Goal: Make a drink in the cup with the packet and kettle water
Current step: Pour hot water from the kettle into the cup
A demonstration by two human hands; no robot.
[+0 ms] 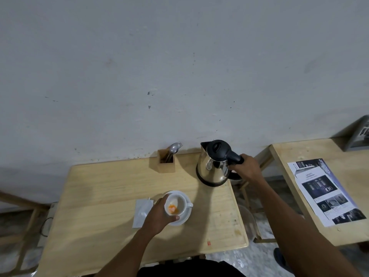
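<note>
Gripping the black handle of the steel kettle (214, 163), the right hand (246, 169) has its fingers wrapped tight around the grip, knuckles up. The kettle stands upright on its dark base at the far right corner of the wooden table (103, 196), lid shut, spout pointing away from that hand toward the wall.

Nearer the person than the right-hand grip and off to its left, the left hand (157, 215) cups the white cup (175, 205) from the side, thumb along the far rim and fingertips curled round the near rim, so the hold is closed on the cup. The cup is tipped slightly toward the camera and sits over a white saucer (184, 216); whether its foot touches the saucer cannot be told. Inside it lies orange powder (172, 208) low on the wall, with a pale patch above it. The cup's handle points right, toward the kettle side.

Just left of the left hand, partly under the wrist, lies the white packet (141, 211), flat on the table. Beyond that hand, left of the kettle, a wooden holder (166, 161) stands against the wall with a spoon (173, 148) upright in it. Right of the kettle grip, a second table (299, 156) carries a printed sheet (323, 190).
</note>
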